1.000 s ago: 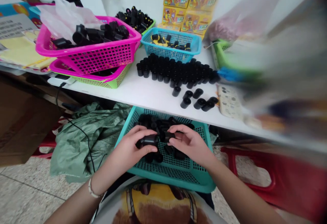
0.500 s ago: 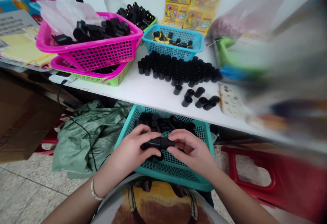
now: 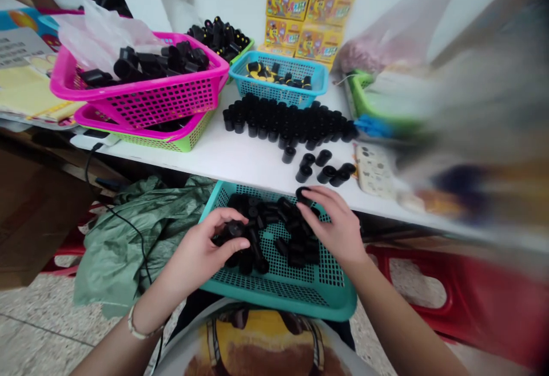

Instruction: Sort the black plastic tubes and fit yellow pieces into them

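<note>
My left hand [image 3: 210,247] is over the left side of a teal basket [image 3: 338,301], its thumb and fingers curled around a black plastic piece [image 3: 235,228] with its round end up. Over the basket's far right part, my right hand [image 3: 337,224] pinches a short black cylinder [image 3: 302,194] between thumb and fingers, close to the table edge. Many loose black plastic parts [image 3: 295,244] lie in the basket below both hands. On the white table [image 3: 257,161], several short black cylinders [image 3: 304,173] stand or lie apart in front of a dense cluster of upright ones [image 3: 283,118].
Stacked pink baskets [image 3: 167,104] of black parts stand at the left. A blue basket [image 3: 278,87] holds black-and-yellow pieces, with yellow boxes [image 3: 306,15] behind. A green bag [image 3: 115,250] lies on the floor, a cable [image 3: 132,224] crosses it, and a red stool [image 3: 458,301] is at right.
My hands, earlier together on one black tubular piece, have moved apart. The right one has gone up toward the table edge with a short cylinder. The camera view has shifted slightly.
</note>
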Demonstrator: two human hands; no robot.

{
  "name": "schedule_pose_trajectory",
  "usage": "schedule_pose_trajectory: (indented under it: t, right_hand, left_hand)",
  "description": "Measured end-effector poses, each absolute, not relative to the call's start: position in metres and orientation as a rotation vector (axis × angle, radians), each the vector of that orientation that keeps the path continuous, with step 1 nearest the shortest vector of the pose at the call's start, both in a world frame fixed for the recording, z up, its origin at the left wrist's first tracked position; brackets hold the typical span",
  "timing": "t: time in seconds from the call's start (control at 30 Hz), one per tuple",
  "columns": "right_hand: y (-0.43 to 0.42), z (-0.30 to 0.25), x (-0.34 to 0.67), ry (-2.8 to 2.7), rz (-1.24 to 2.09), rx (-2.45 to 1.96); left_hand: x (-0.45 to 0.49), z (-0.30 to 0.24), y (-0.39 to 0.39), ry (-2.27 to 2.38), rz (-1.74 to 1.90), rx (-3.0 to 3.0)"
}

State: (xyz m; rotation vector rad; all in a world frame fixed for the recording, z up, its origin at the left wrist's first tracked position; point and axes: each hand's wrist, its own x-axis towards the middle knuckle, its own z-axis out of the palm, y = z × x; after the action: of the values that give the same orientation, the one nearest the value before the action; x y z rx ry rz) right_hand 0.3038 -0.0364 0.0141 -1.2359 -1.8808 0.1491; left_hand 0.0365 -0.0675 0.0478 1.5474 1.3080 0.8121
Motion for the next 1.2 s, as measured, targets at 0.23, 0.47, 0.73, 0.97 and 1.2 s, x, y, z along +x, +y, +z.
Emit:
schedule_pose_trajectory:
  t: [0.23, 0.47, 0.73, 0.97, 1.2]
  right_hand:
    - [0.006, -0.001, 0.325, -1.889, -0.362, -1.541]
    - [0.012, -0.001, 0.332, -1.888, -0.323, -1.612]
    - [0.026, 0.007, 0.339, -1.940, -0.391, -1.758]
    - [0.043, 0.010, 0.343, -1.958, -0.457, -1.741]
    - [0.045, 0.029, 0.342, -2.151, -0.360, -1.661]
  left_hand:
    - [0.033, 0.051, -0.067, 1.264, 0.765, 1.535]
    - [0.027, 0.042, -0.066, 1.326, 0.758, 1.648]
    - [0.032, 0.041, -0.061, 1.278, 0.710, 1.819]
    - [0.032, 0.039, -0.064, 1.245, 0.636, 1.834]
    - [0.027, 0.033, -0.062, 1.384, 0.764, 1.732]
